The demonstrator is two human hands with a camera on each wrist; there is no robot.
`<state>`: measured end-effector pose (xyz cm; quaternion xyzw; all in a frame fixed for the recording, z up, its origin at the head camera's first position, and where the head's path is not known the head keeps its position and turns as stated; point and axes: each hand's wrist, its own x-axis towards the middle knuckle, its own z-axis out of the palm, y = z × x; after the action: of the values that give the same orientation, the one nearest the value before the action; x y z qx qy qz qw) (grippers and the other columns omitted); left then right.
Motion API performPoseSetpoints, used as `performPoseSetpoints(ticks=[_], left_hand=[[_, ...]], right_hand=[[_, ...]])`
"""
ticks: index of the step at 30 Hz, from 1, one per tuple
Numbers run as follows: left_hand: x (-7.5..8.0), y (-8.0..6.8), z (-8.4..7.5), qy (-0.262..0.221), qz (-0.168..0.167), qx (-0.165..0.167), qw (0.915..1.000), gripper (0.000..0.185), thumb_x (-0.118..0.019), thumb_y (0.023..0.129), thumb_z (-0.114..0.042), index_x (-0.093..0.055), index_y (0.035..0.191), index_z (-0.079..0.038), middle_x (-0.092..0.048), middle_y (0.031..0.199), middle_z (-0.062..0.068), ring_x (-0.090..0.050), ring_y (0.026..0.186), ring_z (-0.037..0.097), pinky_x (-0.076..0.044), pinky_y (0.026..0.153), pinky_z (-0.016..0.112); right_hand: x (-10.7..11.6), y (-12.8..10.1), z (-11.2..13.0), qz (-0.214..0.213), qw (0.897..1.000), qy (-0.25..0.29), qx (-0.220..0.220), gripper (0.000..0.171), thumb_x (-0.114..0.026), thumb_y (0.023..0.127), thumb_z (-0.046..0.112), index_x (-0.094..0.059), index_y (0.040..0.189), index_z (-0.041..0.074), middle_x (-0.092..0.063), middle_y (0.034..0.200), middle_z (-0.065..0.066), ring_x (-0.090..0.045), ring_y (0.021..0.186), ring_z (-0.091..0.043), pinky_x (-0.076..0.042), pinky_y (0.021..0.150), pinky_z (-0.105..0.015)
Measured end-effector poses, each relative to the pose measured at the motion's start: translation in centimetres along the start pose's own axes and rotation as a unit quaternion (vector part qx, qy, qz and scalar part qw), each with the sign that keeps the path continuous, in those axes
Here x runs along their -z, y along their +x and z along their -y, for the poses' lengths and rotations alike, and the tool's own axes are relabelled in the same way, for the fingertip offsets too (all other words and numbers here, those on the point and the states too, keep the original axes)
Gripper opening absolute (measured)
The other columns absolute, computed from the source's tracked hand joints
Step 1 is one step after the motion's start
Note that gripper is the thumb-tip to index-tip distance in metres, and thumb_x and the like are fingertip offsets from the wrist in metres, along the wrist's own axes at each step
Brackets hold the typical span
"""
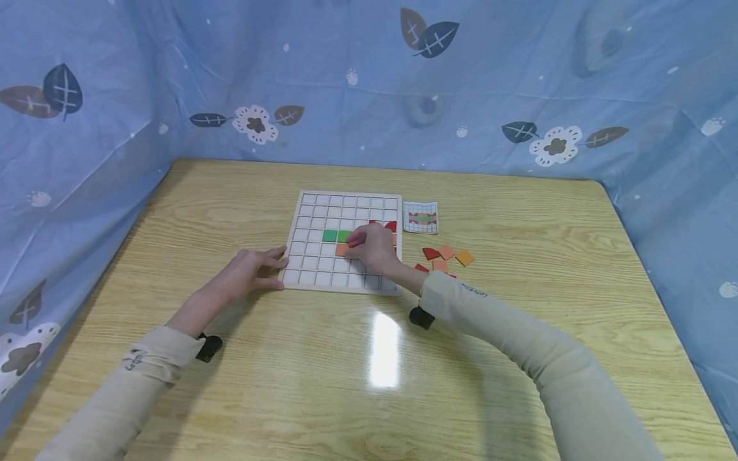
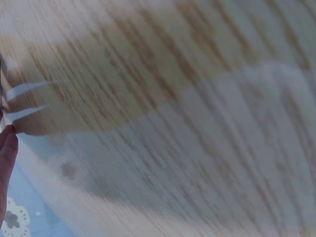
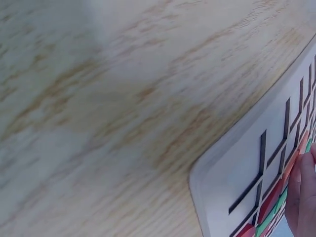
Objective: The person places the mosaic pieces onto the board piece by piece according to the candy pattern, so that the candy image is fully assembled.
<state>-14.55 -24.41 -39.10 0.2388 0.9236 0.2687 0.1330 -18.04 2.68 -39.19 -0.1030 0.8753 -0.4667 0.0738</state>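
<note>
A white grid board (image 1: 305, 264) lies on the table. In the head view my left hand (image 1: 250, 272) rests at its left edge, fingers and thumb spread and touching the rim. My right hand (image 1: 377, 248) reaches over the board from the right, with thumb and fingertips drawn together at an orange square tile (image 1: 341, 250) over one cell. Just above that sit a dark green tile (image 1: 329, 235) and a lighter green tile (image 1: 344, 235). Red quarter-round tiles (image 1: 391, 226) show beyond the right hand, which hides part of the board. The right wrist view shows the right fingers (image 3: 301, 190) low over the tiles.
Right of the board lies a small printed pattern card (image 1: 421, 218). Below it are several loose tiles: a red one (image 1: 430, 253), a salmon one (image 1: 446, 251) and an orange one (image 1: 464, 257). A blue patterned cloth (image 1: 369, 83) hangs around the wooden table (image 1: 300, 358).
</note>
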Motion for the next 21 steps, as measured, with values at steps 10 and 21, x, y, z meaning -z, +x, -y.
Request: performPoseSetpoints(ticks=[10,21], left_hand=[[0.0,0.2,0.1,-0.002,0.004,0.010,0.9999,0.053,-0.076,0.079,-0.011,-0.057,0.125,0.007,-0.038,0.144,0.024,-0.035,0.131,0.044,-0.036,0.103,0.055],[0.0,0.2,0.0,0.003,0.008,0.011,0.9999,0.053,-0.076,0.079,-0.012,-0.057,0.124,0.008,-0.037,0.144,0.025,-0.034,0.130,0.046,-0.035,0.103,0.056]], right_hand=[[1.7,-0.6,-0.4,-0.008,0.998,0.051,-0.023,0.020,-0.073,0.082,0.001,-0.071,0.101,-0.005,-0.072,0.095,-0.016,-0.070,0.086,-0.025,-0.055,0.080,-0.031],[5.6,-3.9,-3.2,0.017,0.991,0.120,-0.059,0.028,-0.065,0.090,0.005,-0.065,0.117,-0.004,-0.067,0.115,-0.018,-0.066,0.101,-0.029,-0.055,0.079,-0.029]])
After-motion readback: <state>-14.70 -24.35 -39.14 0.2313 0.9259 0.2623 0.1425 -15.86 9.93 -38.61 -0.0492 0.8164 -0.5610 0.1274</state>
